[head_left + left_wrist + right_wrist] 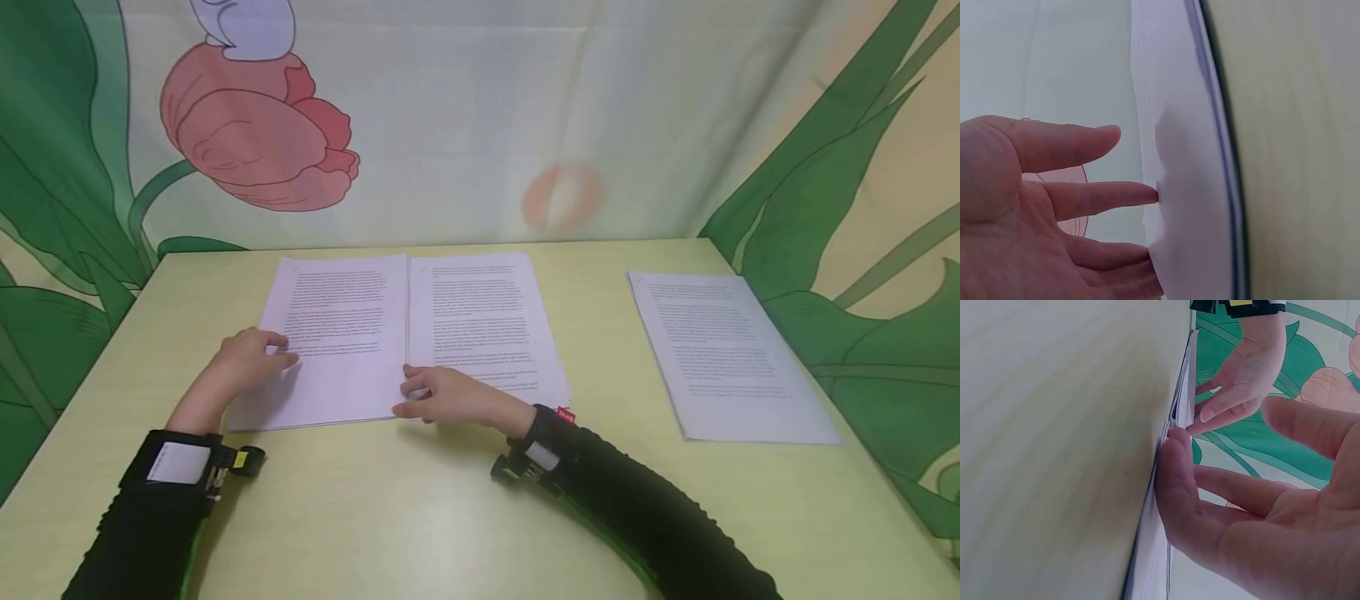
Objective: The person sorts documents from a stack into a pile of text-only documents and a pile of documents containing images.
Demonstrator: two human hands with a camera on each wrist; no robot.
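Observation:
Two printed paper stacks lie side by side on the table, meeting along a middle seam. My left hand [251, 360] rests its fingertips on the left stack [337, 383], near its outer edge. In the left wrist view the thumb [1079, 142] stands off the paper while straight fingers touch the sheet. At the near end of the seam is my right hand [453, 396], over the lower corner of the right stack [480, 308]. The right wrist view shows one bent finger [1175, 481] against the paper edge, with the other fingers loosely spread and nothing pinched.
A third printed stack [738, 358] lies apart on the right side of the pale wooden table [450, 517]. Behind the table hangs a curtain [450, 125] with a flower and leaf print. Each forearm wears a dark sleeve [637, 492] with a strapped wrist camera.

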